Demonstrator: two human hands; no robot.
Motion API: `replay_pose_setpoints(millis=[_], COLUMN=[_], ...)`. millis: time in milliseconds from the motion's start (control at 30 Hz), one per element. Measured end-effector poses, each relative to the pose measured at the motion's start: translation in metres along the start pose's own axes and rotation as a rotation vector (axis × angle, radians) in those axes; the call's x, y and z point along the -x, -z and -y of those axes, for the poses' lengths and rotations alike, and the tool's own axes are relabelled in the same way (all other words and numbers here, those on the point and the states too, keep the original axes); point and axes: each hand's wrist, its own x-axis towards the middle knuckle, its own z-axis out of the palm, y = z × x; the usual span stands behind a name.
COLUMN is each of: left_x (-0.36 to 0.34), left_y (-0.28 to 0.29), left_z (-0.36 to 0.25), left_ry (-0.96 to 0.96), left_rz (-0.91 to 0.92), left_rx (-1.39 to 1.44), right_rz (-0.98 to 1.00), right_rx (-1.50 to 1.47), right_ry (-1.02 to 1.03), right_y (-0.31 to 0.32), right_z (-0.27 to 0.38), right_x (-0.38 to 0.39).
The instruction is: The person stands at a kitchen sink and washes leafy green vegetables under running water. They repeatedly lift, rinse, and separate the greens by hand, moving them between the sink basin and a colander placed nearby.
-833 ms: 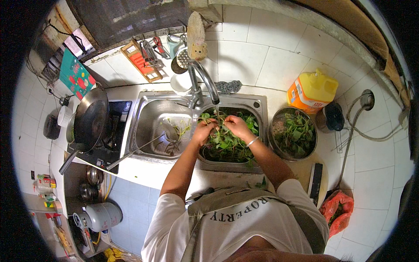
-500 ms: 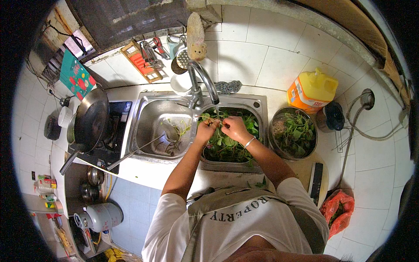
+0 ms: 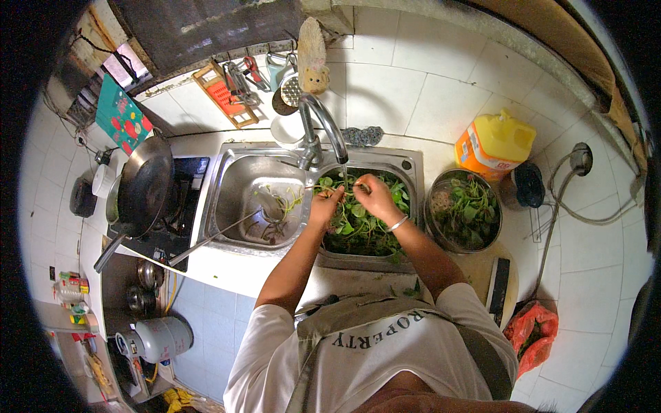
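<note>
Leafy green vegetables [image 3: 365, 234] with long stems fill the right basin of the steel double sink [image 3: 416, 206]. Over them, my left hand [image 3: 326, 208] is closed around a few stems whose ends stick out toward the left. My right hand [image 3: 376, 199], with a pale bracelet at its wrist, is closed in a pinch just to its right. Whatever sits in that pinch is too small to make out. From the curved faucet [image 3: 329, 124], a thin stream of water falls between my two hands.
In the left basin [image 3: 241, 172] lie a long-handled strainer [image 3: 231, 233] and loose stem scraps. A metal pot [image 3: 432, 224] of greens stands at the right, before a yellow-orange jug [image 3: 492, 144]. A wok [image 3: 146, 186] leans over the stove at the left.
My hands have drawn slightly apart. The right one has lifted a little up and to the right, while the left stays nearly in place with the stems.
</note>
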Motion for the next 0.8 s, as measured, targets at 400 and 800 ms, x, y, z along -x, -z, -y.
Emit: replay_pose_setpoints(millis=[400, 800], left_x=[-0.014, -0.01], left_y=[-0.003, -0.003], left_z=[0.025, 0.016], left_ry=[-0.103, 0.064], left_rz=[0.062, 0.037], left_rx=[-0.132, 0.463], right_rz=[0.161, 0.166], right_rx=[0.448, 0.012], right_ry=[0.303, -0.122], right_y=[-0.006, -0.015], right_z=[0.011, -0.026], right_x=[0.005, 0.009])
